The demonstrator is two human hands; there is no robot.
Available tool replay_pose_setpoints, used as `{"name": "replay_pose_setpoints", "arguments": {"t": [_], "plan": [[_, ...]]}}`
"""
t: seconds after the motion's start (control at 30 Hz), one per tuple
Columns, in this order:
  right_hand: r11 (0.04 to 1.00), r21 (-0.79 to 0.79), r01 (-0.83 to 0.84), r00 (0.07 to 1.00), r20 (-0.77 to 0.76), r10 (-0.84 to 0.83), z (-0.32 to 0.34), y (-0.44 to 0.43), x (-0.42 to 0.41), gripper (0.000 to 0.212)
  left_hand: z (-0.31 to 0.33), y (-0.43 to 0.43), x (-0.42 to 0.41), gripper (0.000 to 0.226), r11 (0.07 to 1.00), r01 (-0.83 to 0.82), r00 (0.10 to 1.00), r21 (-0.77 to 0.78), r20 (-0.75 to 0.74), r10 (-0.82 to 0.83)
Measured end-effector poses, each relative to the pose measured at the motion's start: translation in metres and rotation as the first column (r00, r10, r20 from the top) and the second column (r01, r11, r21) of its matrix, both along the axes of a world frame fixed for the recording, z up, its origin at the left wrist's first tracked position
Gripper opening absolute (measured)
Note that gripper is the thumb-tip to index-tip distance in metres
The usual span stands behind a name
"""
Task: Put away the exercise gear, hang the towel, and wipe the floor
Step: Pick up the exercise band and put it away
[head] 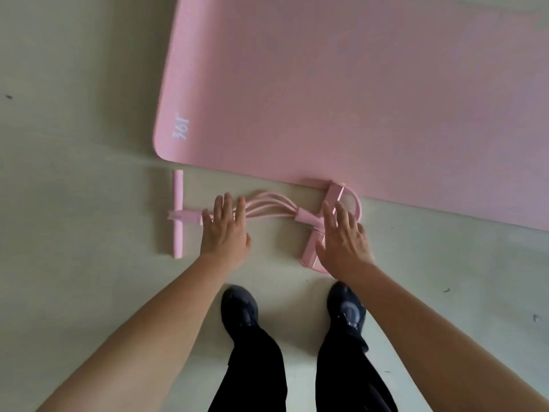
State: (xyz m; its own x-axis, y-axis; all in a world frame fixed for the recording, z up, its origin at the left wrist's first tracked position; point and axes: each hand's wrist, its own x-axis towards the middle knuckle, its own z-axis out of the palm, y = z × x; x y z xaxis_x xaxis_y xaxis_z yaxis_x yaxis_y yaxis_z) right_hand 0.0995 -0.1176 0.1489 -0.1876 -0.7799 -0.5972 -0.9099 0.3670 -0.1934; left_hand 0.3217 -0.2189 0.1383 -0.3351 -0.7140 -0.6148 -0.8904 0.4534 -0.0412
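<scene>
A pedal puller [267, 209] is lying on the floor [74, 173] just before the mat [356, 99]. Its handle bar [178, 214] is lying left, its foot pedals [334, 194] right, touching the mat's edge.

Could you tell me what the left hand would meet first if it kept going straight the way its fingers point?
Probably the pink cords of the pedal puller, which lie just under the left hand's fingertips; how far above them it is, I cannot tell.

One head view looks steeply down from standing height, with the mat [356, 93] ahead and the shoes [239, 307] directly below.
</scene>
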Motion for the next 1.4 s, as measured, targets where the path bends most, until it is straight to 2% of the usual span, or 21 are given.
{"name": "replay_pose_setpoints", "arguments": {"t": [0.13,0.27,0.4,0.47,0.57,0.67,0.73,0.83,0.93,1.03,1.2,1.3,1.4], "plan": [[0.998,-0.035,-0.045,0.999,0.0,0.045,-0.111,0.011,0.012,0.086,-0.11,0.002,-0.003,0.09,0.998,0.062,0.997,-0.02,0.05,-0.061],[0.988,-0.118,-0.096,0.991,-0.1,0.084,-0.196,0.013,0.023,0.081,-0.193,0.003,0.008,0.098,0.999,-0.034,0.99,-0.01,0.137,0.035],[0.976,-0.182,-0.121,0.972,-0.223,0.079,-0.238,0.021,0.029,0.064,-0.232,0.025,0.027,0.043,0.989,0.026,1.0,-0.148,0.007,-0.025],[0.971,-0.198,-0.132,0.965,-0.25,0.08,-0.238,0.022,0.029,0.055,-0.23,0.033,0.037,0.031,0.991,0.021,0.997,-0.128,-0.067,-0.03],[0.968,-0.226,-0.11,0.972,-0.227,0.058,-0.207,0.022,0.031,0.047,-0.193,0.034,0.043,0.025,0.994,0.006,0.988,-0.107,-0.153,-0.022],[0.946,-0.314,-0.084,0.982,-0.189,0.024,-0.144,0.009,0.028,0.048,-0.129,0.014,0.035,0.023,0.99,-0.058,0.973,-0.127,-0.228,0.028],[0.915,-0.394,-0.094,0.984,-0.179,0.024,-0.091,-0.011,0.018,0.045,-0.073,-0.01,0.023,0.018,0.971,-0.183,0.935,-0.155,-0.332,0.123],[0.856,-0.512,-0.077,0.986,-0.166,-0.011,0.004,-0.052,-0.007,0.039,0.029,-0.046,-0.002,0.018,0.926,-0.334,0.855,-0.177,-0.469,0.219],[0.774,-0.631,-0.059,0.983,-0.171,-0.065,0.12,-0.099,-0.043,0.039,0.156,-0.079,-0.03,0.021,0.912,-0.393,0.727,-0.116,-0.646,0.231],[0.666,-0.742,-0.073,0.982,-0.171,-0.083,0.266,-0.135,-0.077,0.041,0.299,-0.11,-0.052,0.021,0.914,-0.384,0.648,-0.13,-0.744,0.167],[0.453,-0.875,-0.172,0.972,-0.225,-0.067,0.52,-0.131,-0.136,0.025,0.547,-0.144,-0.089,0.03,0.888,-0.376,0.471,-0.266,-0.88,-0.064],[0.397,-0.894,-0.206,0.958,-0.266,-0.104,0.61,-0.108,-0.157,0.025,0.643,-0.148,-0.117,0.031,0.846,-0.306,0.47,-0.436,-0.842,-0.264],[0.38,-0.915,-0.136,0.946,-0.234,-0.225,0.68,-0.061,-0.178,0.024,0.72,-0.131,-0.158,0.02,0.844,-0.169,0.515,-0.509,-0.776,-0.364]]}}
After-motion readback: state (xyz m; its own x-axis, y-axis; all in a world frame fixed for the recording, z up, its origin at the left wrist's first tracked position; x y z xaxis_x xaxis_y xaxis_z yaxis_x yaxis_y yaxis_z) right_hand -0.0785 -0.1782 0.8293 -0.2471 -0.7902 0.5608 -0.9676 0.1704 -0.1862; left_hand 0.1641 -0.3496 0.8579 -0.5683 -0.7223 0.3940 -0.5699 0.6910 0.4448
